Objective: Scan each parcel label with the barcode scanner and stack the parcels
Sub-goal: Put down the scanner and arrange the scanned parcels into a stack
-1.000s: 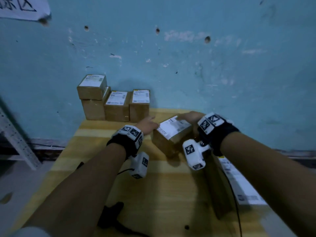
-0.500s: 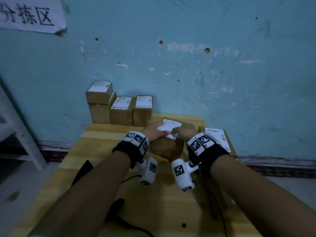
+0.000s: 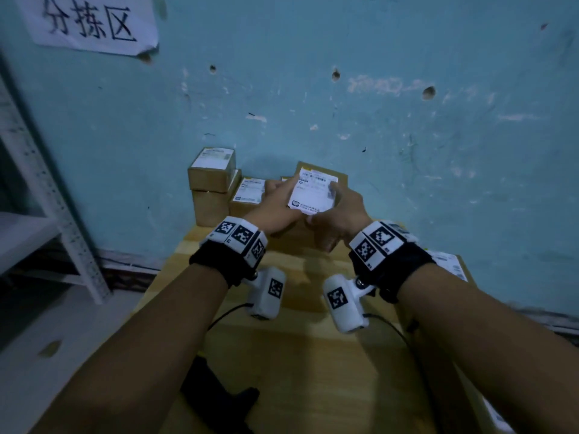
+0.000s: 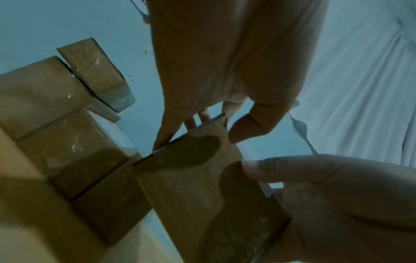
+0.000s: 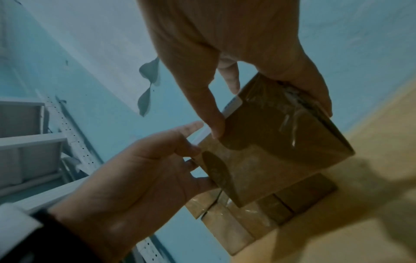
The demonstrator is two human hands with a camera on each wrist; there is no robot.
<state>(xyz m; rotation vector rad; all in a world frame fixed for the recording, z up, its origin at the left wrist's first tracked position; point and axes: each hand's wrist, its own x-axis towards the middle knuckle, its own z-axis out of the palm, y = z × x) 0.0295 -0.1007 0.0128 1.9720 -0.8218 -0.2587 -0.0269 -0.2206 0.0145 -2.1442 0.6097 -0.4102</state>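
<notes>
Both hands hold one brown cardboard parcel [image 3: 314,192] in the air, its white label facing up. My left hand [image 3: 279,197] grips its left side, thumb under the near face and fingers on the far edge. My right hand [image 3: 340,208] grips the right side [image 5: 270,142], fingers wrapped over the far corner. The parcel [image 4: 202,186] hangs just above and in front of the stacked parcels [image 3: 213,183] by the wall. A black barcode scanner [image 3: 219,399] lies on the wooden table [image 3: 297,355] near my left forearm, untouched.
The stack has one box on top of another [image 3: 209,211] and a labelled box [image 3: 247,195] beside them. Another labelled parcel [image 3: 451,267] lies at the table's right edge. A blue wall stands right behind; a metal shelf frame [image 3: 62,220] is on the left.
The parcel has been lifted off the table and carried back toward the stack by the wall, both hands still on it. The head view has tilted upward.
</notes>
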